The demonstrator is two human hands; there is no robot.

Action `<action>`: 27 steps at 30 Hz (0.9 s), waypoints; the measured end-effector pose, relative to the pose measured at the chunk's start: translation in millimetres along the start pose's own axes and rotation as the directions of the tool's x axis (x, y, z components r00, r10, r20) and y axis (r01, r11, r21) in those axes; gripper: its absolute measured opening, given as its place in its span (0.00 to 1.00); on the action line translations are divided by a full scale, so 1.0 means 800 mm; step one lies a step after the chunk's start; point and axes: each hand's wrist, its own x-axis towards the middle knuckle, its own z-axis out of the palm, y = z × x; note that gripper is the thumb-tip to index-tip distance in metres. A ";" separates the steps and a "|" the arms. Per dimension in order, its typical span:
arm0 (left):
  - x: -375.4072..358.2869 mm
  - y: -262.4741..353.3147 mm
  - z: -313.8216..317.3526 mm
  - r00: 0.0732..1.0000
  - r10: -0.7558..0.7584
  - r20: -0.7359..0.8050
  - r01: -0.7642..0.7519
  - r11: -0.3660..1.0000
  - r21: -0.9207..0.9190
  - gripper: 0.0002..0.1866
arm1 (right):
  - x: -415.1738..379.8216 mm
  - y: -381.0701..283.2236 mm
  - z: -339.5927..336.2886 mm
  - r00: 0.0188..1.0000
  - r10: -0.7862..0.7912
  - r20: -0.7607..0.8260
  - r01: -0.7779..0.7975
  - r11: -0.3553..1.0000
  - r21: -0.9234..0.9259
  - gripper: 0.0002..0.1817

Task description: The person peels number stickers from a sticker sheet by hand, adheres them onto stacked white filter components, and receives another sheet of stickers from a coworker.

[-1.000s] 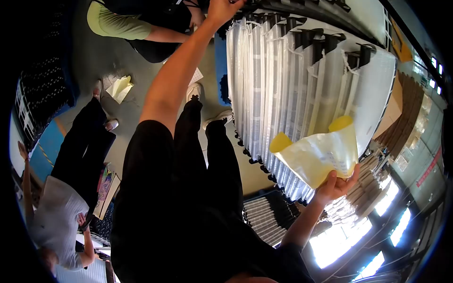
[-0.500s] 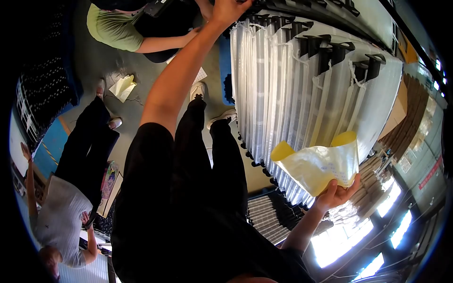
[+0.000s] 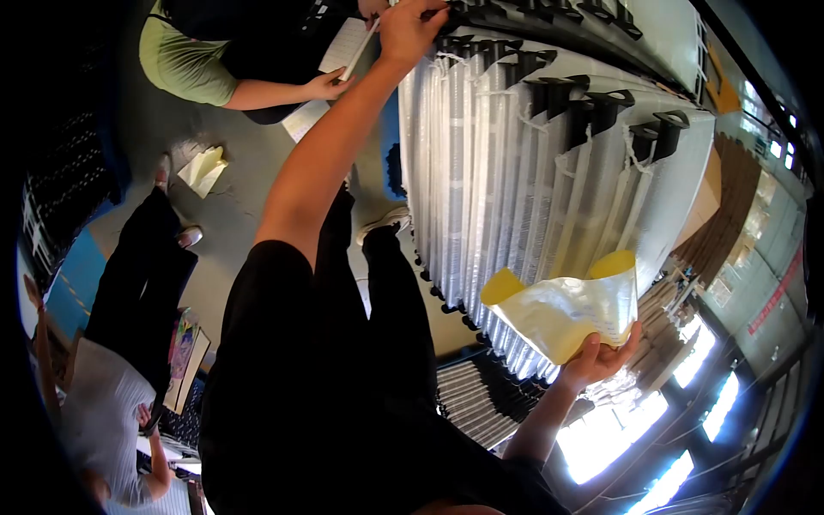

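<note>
R hand [image 3: 598,356] has thumb & fingers clamped on the lower edge of the curled yellow sheet [image 3: 562,313], in front of the plastic-wrapped row [image 3: 468,180]; w/ only that edge held, the loose corners could snag or crease. L hand [image 3: 409,36] is up near the black hooked ends [image 3: 554,96], fingers bent, can't tell if gripping; co-worker's hand [image 3: 326,86] close by L forearm, so poss. bump.

Daylight from rectangular glass windows [image 3: 611,433], lower right, panes blown to white. Bright highlights on curled yellow-and-white glossy sheet [image 3: 562,313]; sheen along hanging translucent white plastic strips [image 3: 481,172]. Matte black clothing [image 3: 318,369] nearly featureless. Strong fisheye bending; rim falls to black, lower left soft.
</note>
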 end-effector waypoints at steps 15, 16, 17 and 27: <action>0.001 -0.015 0.006 0.987 0.134 -0.084 -0.140 0.988 -0.071 0.07 | -0.002 -0.004 0.006 1.000 -0.008 -0.009 0.009 1.000 0.024 0.39; 0.001 -0.014 0.005 0.983 0.155 -0.096 -0.164 0.982 -0.098 0.07 | -0.003 -0.006 0.005 1.000 -0.007 -0.007 0.007 1.000 0.014 0.39; 0.003 -0.013 0.004 0.983 0.154 -0.098 -0.163 0.982 -0.098 0.07 | -0.003 -0.006 0.006 1.000 -0.005 -0.005 0.005 1.000 0.003 0.39; -0.002 -0.021 0.008 0.985 0.137 -0.109 -0.145 0.987 -0.072 0.09 | -0.002 0.001 0.003 0.999 -0.047 -0.014 0.047 0.998 0.032 0.39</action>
